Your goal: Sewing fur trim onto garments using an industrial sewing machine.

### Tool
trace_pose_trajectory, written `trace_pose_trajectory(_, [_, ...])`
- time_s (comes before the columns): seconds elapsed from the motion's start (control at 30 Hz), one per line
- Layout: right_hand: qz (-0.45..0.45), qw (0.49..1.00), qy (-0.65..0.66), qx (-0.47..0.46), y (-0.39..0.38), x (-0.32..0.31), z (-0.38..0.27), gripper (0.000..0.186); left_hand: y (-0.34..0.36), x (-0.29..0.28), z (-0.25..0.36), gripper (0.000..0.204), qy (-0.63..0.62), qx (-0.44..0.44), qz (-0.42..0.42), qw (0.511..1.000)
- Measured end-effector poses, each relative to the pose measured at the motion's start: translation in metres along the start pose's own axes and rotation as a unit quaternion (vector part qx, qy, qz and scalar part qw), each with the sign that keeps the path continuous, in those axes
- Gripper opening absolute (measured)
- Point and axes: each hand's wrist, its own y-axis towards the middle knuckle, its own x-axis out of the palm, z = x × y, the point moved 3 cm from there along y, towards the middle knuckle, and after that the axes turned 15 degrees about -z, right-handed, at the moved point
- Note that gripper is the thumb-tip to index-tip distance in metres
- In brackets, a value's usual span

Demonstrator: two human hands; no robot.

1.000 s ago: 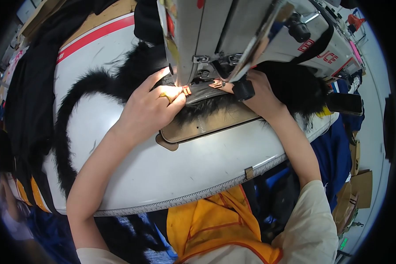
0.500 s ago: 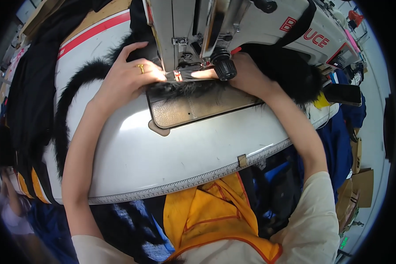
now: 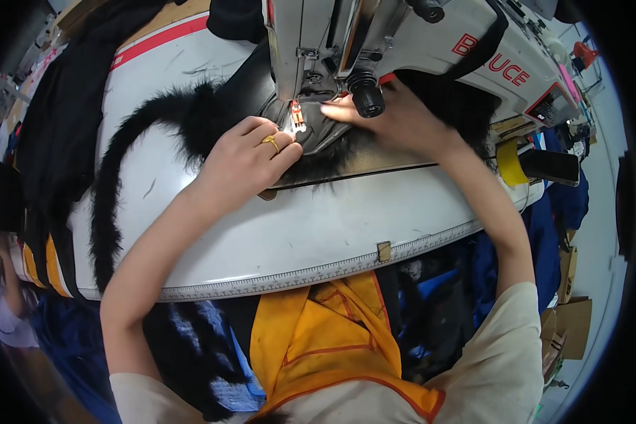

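Black fabric (image 3: 319, 126) with fluffy fur trim lies under the head of a white sewing machine (image 3: 297, 42), around its lit red presser-foot area (image 3: 297, 113). My left hand (image 3: 251, 159), with a gold ring, is closed with curled fingers on the fabric's edge, just left of the foot. To the right of the foot, my right hand (image 3: 410, 124) rests on the fabric, thumb stretched out and apart from the other fingers. A black knob (image 3: 366, 95) hides part of it. A long black fur strip (image 3: 109, 177) trails down the table's left side.
The white machine table (image 3: 212, 247) has a measuring tape (image 3: 304, 277) along its near edge. Black cloth (image 3: 63, 120) hangs at the left. A yellow roll (image 3: 510, 162) and a dark phone-like object (image 3: 555, 166) sit at the right. A yellow-orange apron (image 3: 332, 339) covers my lap.
My left hand has moved right and nearer to me, its fingers now curled. The fabric by the foot has turned and bunched. My right hand has shifted slightly and its thumb has spread.
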Motion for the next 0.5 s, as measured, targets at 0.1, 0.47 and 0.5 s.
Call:
trace_pose_trajectory(0.1, [-0.014,0.988,0.149,0.029,0.004,-0.015,-0.04,0.07,0.001,-0.001,-0.005,0.017,0.01,0.02,-0.022,1.0])
trace_pose_trajectory(0.47, [-0.029,0.995,0.03,0.092,-0.01,-0.002,-0.051,0.055,0.007,-0.009,-0.033,0.018,0.0,0.129,-0.095,0.987])
trace_pose_trajectory(0.5, [-0.023,0.998,-0.022,0.063,-0.011,-0.003,-0.054,0.056,0.005,-0.007,-0.029,0.02,0.009,0.13,-0.1,0.986])
